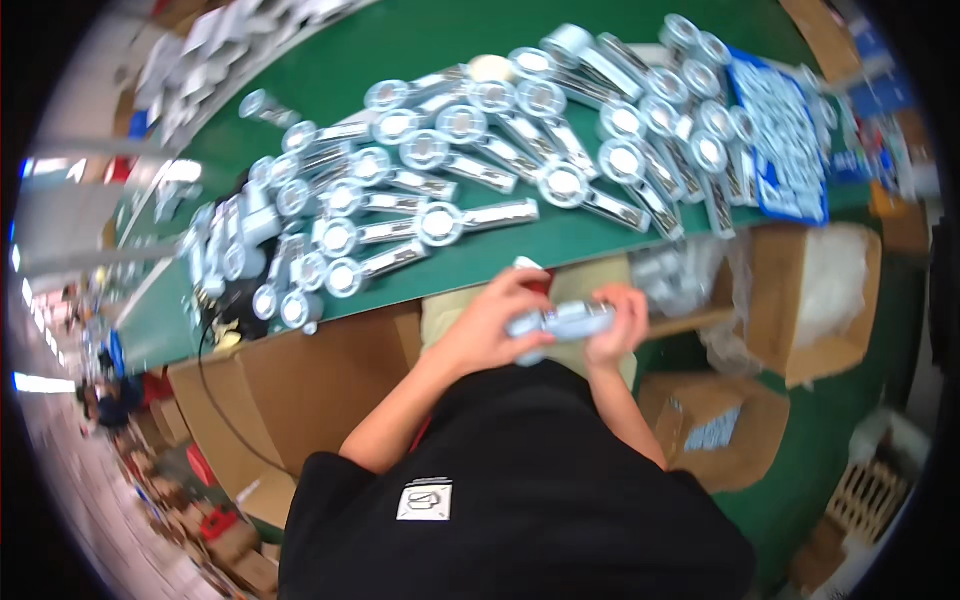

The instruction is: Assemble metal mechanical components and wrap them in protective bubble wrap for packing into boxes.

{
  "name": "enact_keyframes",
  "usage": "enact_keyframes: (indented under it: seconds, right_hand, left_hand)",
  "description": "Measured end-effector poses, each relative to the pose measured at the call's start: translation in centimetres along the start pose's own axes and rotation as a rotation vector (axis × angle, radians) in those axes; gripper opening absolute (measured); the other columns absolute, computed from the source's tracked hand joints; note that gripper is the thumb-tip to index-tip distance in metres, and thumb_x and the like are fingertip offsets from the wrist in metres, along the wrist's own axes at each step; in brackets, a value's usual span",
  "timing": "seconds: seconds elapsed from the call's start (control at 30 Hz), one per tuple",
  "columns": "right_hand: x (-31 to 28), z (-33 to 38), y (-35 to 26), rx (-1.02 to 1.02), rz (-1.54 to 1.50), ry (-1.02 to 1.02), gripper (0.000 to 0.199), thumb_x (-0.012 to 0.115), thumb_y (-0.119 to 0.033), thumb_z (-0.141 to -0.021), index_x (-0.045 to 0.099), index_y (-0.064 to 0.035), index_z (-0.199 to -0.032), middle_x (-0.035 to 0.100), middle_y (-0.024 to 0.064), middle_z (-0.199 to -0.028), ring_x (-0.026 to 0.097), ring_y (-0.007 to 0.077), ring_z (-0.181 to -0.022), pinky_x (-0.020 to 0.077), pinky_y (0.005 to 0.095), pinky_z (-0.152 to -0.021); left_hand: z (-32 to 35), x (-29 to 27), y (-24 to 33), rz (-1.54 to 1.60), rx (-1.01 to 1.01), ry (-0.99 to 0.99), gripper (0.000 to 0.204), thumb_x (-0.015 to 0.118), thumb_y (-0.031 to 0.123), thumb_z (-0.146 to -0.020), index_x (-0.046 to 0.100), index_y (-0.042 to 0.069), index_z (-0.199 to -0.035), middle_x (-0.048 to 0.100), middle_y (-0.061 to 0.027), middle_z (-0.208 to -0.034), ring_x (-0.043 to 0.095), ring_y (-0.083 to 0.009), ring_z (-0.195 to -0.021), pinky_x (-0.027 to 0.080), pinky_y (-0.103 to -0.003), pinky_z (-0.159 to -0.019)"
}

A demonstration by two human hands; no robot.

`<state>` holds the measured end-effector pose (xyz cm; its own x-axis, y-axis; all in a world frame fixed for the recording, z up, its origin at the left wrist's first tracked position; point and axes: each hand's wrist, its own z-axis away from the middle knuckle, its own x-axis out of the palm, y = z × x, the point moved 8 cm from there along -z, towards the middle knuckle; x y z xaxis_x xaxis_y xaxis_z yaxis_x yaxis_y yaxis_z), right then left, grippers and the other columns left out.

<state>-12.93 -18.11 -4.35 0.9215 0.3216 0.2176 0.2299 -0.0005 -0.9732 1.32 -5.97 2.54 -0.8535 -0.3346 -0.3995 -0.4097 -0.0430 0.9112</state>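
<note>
Mostly blurred: left hand (497, 318) & right hand (617, 322) half-cover silver part (560, 320).

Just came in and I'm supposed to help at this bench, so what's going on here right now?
A person holds one silvery part in both hands below the table edge, left hand at one end, right hand at the other. Many similar round-headed parts lie in rows on the green table. Open cardboard boxes stand beside and under it.

Two hands (560, 320); one silver part (560, 321) held; three cardboard boxes (820, 300).
</note>
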Motion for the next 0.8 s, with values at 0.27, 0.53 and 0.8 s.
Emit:
enact_keyframes:
  seconds: [0.27, 0.53, 0.8]
  right_hand:
    - [9.9, -2.6, -6.1, -0.223, 0.079, -0.348, 0.026, 0.041, -0.010, -0.093, 0.052, -0.0003, -0.114, 0.057, 0.0144, -0.110, 0.054, 0.0224, -0.091, 0.0446, 0.0320, -0.086]
    - [10.2, -1.2, -1.9, -0.051, 0.177, -0.534, 0.023, 0.049, -0.001, -0.090, 0.058, 0.0000, -0.111, 0.058, 0.0117, -0.111, 0.055, 0.0193, -0.088, 0.0464, 0.0308, -0.083]
    - [11.8, -4.3, -2.9, -0.077, 0.215, -0.538, 0.014, 0.049, 0.001, -0.092, 0.060, -0.0006, -0.101, 0.060, 0.0086, -0.105, 0.055, 0.0157, -0.083, 0.0460, 0.0259, -0.077]
  left_hand:
    - [-3.2, -14.8, 7.6, -0.676, 0.319, 0.365, 0.019, 0.073, 0.003, -0.069, 0.066, 0.009, -0.086, 0.068, -0.0028, -0.098, 0.064, -0.0212, -0.087, 0.051, -0.031, -0.077]
    - [15.6, -47.6, -3.6, -1.233, -0.482, 0.952, 0.025, 0.065, 0.027, -0.084, 0.063, 0.003, -0.091, 0.068, -0.0142, -0.085, 0.062, -0.0353, -0.074, 0.050, -0.043, -0.068]
    - [21.0, -50.6, -14.2, -1.071, -1.074, 0.499, 0.028, 0.065, 0.025, -0.082, 0.065, 0.003, -0.099, 0.067, -0.0159, -0.082, 0.063, -0.0372, -0.078, 0.051, -0.042, -0.075]
